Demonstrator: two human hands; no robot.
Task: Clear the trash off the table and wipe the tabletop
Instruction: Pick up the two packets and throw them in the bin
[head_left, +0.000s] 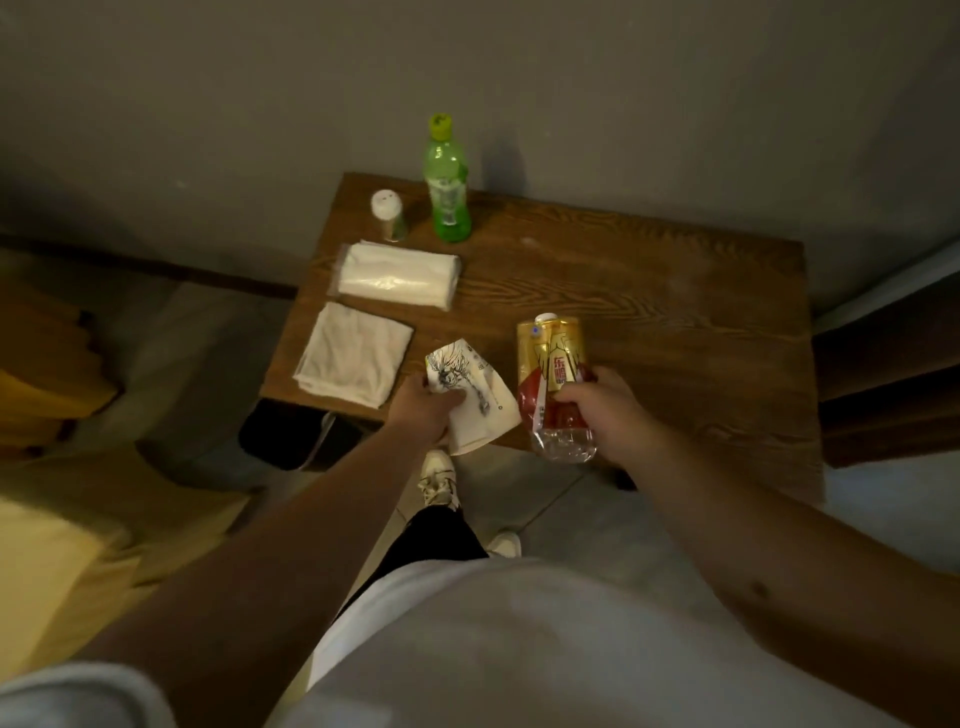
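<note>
My left hand (423, 408) grips a crumpled white paper wrapper (470, 395) with a dark drawing on it, at the near edge of the wooden table (649, 301). Just to its right, my right hand (605, 408) holds a crushed clear bottle with a gold and red label (553, 364), its white cap pointing away from me. A folded white cloth (353, 361) lies at the table's near left corner. Beyond it sits a plastic pack of white tissues (397, 275).
A green bottle (447, 192) and a small white-lidded shaker (388, 215) stand at the table's back left by the grey wall. A black bin (291, 434) sits on the floor under the table's left edge. A yellow bed (62, 545) lies at left.
</note>
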